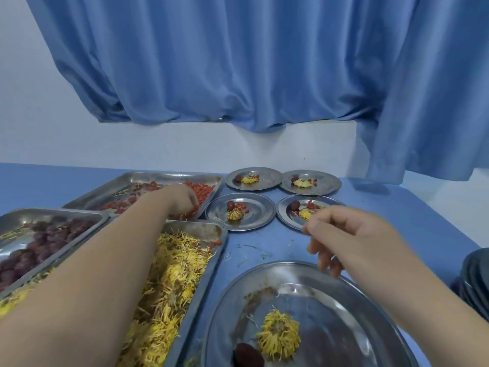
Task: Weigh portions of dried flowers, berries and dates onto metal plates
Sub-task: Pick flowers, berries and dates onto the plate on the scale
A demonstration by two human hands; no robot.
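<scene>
Closest in, a large metal plate [330, 300] holds one dried chrysanthemum head [279, 336] near its middle and a dark red date [248, 354] just beside it at the lower edge of view.

To its left lie three rectangular steel trays. The flower tray [203, 230] is heaped with loose yellow dried flowers [172, 282], with a few red berries in its far corner. The date tray [53, 211], further left, carries a pile of dark dates [39, 245] and some stray petals. The berry tray [158, 174], furthest back, holds red berries [201, 189] spread mostly along its right side.

The left hand [182, 200] reaches across the flower tray into the berry tray, fingers bent down among the berries. Whether it has gripped any is hidden.

The right hand [352, 234] hovers, blurred, above the table between the large plate and the small ones, fingers loosely curled and hanging, with nothing visible in them.

Four small round metal plates sit in two rows beyond: far left plate [272, 176], far right plate [330, 182], near left plate [259, 210] and near right plate [288, 218]. Each carries a flower head, a date and a few berries.

Stray petals litter the blue table [264, 250]. A dark stack of plates [476, 276] shows at the right edge. Behind hang a blue curtain [238, 75] and a white wall [185, 144].
</scene>
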